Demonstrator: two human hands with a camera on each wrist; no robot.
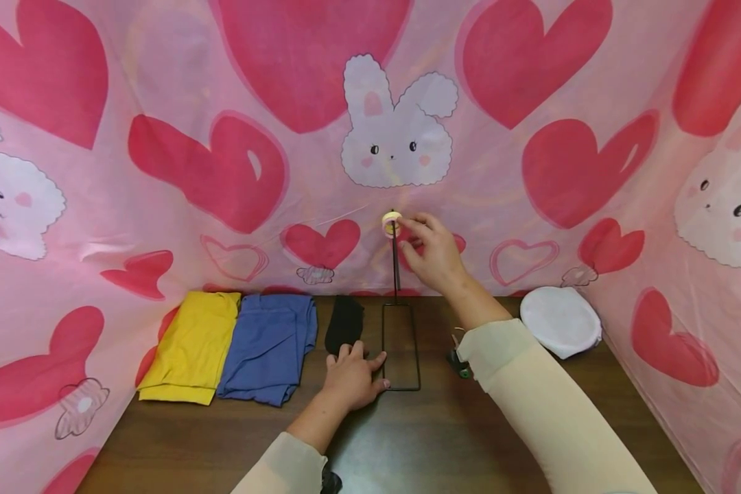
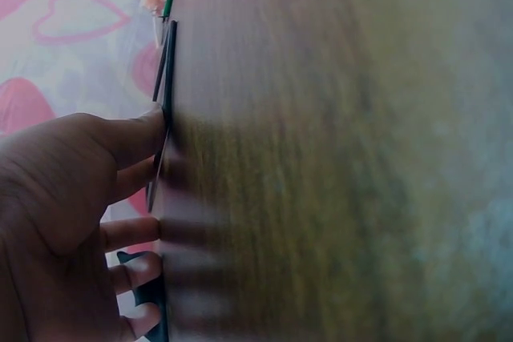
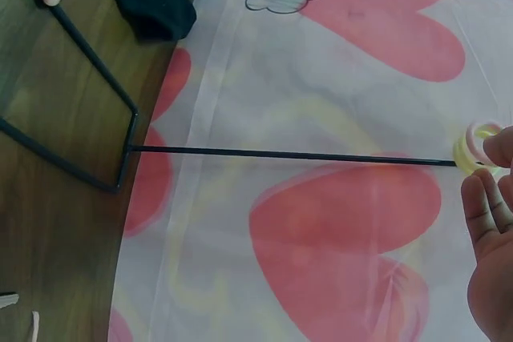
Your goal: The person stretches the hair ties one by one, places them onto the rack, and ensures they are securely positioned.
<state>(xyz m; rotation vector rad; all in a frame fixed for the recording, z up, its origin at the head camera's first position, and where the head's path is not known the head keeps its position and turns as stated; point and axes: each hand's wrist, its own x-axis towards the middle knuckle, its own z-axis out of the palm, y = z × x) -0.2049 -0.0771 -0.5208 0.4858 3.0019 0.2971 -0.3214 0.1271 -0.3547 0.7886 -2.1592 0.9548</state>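
A black wire stand has a rectangular base flat on the wooden table and a thin upright pole. My right hand pinches a small yellow and pink ring, which looks like a tape roll, at the pole's top. In the head view the ring is around or just against the pole tip; I cannot tell which. My left hand presses down on the left side of the base, its thumb and forefinger touching the wire. Its other fingers are spread beside a folded black cloth, perhaps a sock.
Folded yellow cloth and folded blue cloth lie at the left. At the back right is a round white fabric item. Small dark and green items sit partly under my right forearm. A pink heart-patterned sheet walls the table.
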